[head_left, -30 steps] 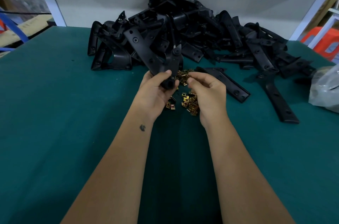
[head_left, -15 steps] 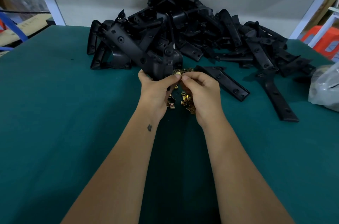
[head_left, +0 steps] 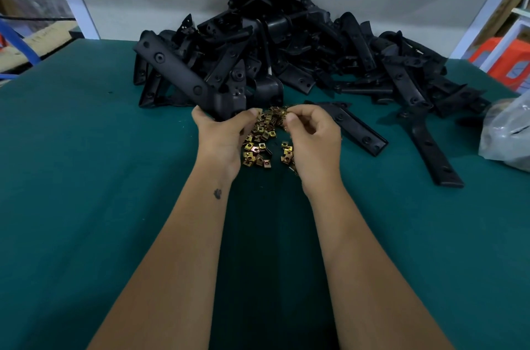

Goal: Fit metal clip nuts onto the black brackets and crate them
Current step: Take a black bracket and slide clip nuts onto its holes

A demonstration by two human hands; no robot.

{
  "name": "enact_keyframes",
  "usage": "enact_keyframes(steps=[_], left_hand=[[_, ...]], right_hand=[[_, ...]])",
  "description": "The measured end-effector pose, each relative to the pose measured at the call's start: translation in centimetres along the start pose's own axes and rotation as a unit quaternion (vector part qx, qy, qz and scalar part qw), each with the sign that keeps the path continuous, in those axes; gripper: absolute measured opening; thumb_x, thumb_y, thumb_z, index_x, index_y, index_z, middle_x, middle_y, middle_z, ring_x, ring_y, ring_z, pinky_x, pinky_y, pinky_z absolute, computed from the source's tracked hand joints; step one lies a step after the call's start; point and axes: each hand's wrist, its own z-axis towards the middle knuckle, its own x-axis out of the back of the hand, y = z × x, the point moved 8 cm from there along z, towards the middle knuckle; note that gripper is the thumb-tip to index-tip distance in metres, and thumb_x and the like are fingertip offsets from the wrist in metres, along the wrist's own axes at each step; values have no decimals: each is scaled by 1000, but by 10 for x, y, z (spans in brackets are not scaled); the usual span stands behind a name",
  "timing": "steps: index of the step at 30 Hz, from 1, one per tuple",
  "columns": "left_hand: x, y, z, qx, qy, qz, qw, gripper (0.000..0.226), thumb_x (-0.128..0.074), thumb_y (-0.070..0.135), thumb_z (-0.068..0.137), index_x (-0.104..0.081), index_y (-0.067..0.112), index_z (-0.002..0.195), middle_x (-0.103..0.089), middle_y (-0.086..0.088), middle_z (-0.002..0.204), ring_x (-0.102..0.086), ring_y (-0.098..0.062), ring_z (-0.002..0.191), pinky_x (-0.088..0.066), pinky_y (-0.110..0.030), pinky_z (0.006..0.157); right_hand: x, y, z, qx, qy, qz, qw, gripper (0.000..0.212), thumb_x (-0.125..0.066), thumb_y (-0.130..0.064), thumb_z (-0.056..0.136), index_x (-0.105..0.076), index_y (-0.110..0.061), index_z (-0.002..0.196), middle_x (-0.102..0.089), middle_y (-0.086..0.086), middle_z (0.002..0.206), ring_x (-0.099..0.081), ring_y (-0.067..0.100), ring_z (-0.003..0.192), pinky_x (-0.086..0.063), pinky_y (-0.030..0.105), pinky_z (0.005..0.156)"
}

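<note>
L hand [head_left: 222, 136] holds black bracket [head_left: 183, 75], R hand [head_left: 311, 137] pinches a clip nut [head_left: 282, 114].
L grip curled round bracket's bent end; R thumb+fingers closed on nut just right of it, loose nuts [head_left: 258, 149] on worktop [head_left: 86, 177] below both grips.

A long black plastic bracket with round screw holes [head_left: 183, 74] is raised off the green cloth table [head_left: 86, 177], slanting up toward the far left. Small square brass-coloured metal clip nuts [head_left: 259, 146] lie in a loose heap near the table's middle. Behind them, against the far edge, many more black brackets [head_left: 315, 54] lie piled; two long ones [head_left: 355, 127] rest flat to the right.
</note>
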Motion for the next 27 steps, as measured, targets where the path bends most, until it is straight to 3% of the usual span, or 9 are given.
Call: enact_keyframes(steps=[5,10,15,18,23,27], left_hand=[[0,4,-1,-13,-6,37,999,68,-83,3,76,-42,10,129,-65,-4,113,-71,-10,92,-57,-22,78],[-6,1,-4,2,-26,12,1000,52,-81,18,81,-45,11,117,-60,-1,92,-60,-4,59,-58,-27,75],[-9,-10,-6,69,-22,-3,997,47,-68,43,89,-48,8,113,-52,1,79,-52,-3,49,-57,-23,67],[-13,-15,-9,101,-25,9,995,59,-61,51,92,-51,2,125,-51,2,70,-50,-5,47,-56,-23,62],[-26,-20,-19,136,-92,46,985,62,-65,45,93,-50,3,136,-54,2,73,-46,-7,47,-49,-22,50],[-36,-18,-25,132,-148,67,978,62,-62,42,96,-46,0,139,-54,0,79,-46,-7,49,-48,-22,49]], right_hand=[[3,7,1,-78,1,143,987,16,-58,-4,95,-68,-16,91,-72,-1,71,-66,9,68,-52,20,64],[3,11,3,-125,-9,270,955,15,-54,2,96,-69,-4,97,-73,10,80,-69,18,74,-57,26,71],[0,13,3,-154,-29,340,927,16,-53,2,96,-69,-1,98,-75,13,84,-72,20,77,-57,25,71],[-1,13,2,-160,-33,355,921,13,-58,4,93,-68,-2,99,-75,12,85,-72,19,78,-57,25,71],[0,9,2,-158,-35,309,937,7,-62,-4,93,-69,-5,91,-73,7,78,-69,14,69,-55,22,64],[-1,7,3,-153,-47,291,943,11,-61,-4,93,-69,-8,86,-71,5,77,-67,14,70,-54,22,64]])
